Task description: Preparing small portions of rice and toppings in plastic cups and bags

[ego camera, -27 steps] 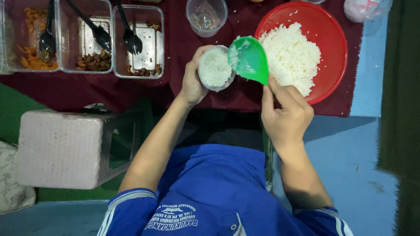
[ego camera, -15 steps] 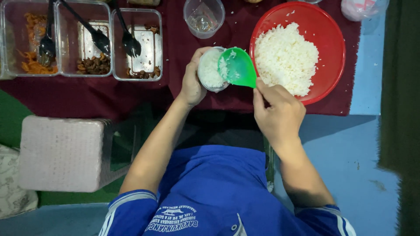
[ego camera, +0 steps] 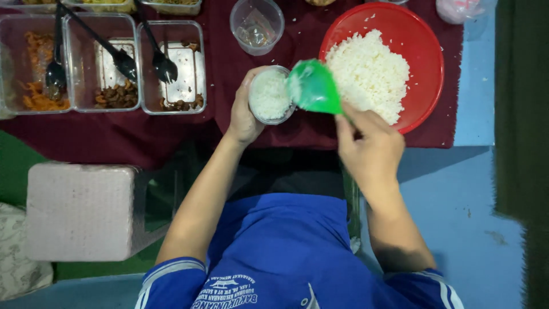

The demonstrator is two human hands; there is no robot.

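The small clear cup point(ego camera: 270, 95) you hold is packed with white rice and tilted toward you, raised above the dark red cloth. Your green rice paddle point(ego camera: 313, 87) has its broad blade touching the cup's right rim, handle angled down-right.

far left of the grip, three clear trays point(ego camera: 171, 103) with black spoons point(ego camera: 163, 66); just above it a clear plastic cup point(ego camera: 257, 26); below left, a pale pink box point(ego camera: 80, 212).
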